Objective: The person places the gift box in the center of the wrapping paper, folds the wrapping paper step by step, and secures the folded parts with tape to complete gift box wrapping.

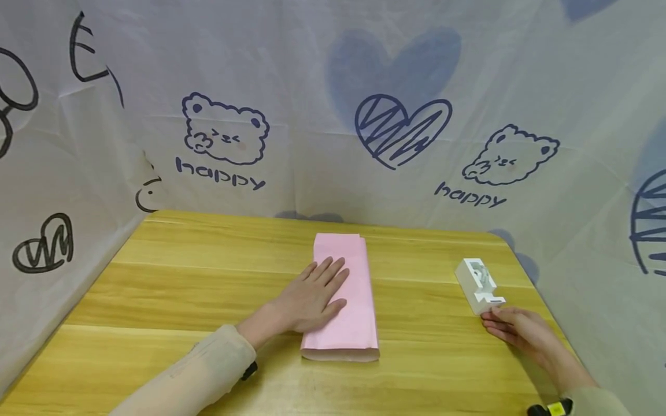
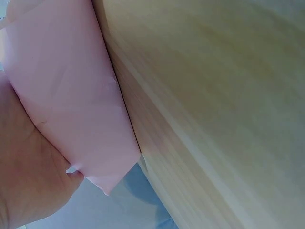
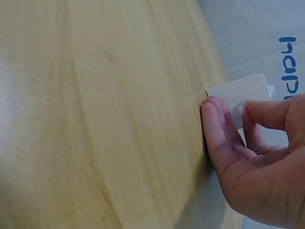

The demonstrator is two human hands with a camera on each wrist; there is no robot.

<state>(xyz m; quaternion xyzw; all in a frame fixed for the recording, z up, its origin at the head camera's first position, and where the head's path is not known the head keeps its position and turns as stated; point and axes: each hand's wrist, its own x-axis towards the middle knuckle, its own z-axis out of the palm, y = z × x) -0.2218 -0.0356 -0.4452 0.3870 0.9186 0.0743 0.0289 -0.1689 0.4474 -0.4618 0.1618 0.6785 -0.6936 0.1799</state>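
Note:
A pink paper folded into a long flat sleeve [image 1: 351,323] lies on the table, its near end slightly gaping. My left hand [image 1: 312,297] rests on it with fingers spread and straight, palm down. In the left wrist view the pink paper [image 2: 71,95] rises beside the hand [image 2: 33,167]. To the right stands a white tape dispenser [image 1: 470,286] with a clear roll in it. My right hand [image 1: 522,332] is at its near end, thumb and forefinger pinching the tape's end. The right wrist view shows the thumb and fingers [image 3: 267,114] close against the dispenser [image 3: 238,90].
The wooden table [image 1: 182,277] reaches back to a white cloth [image 1: 312,75] printed with bears and hearts. The dispenser stands near the table's right edge. More cloth hangs along the left and right sides.

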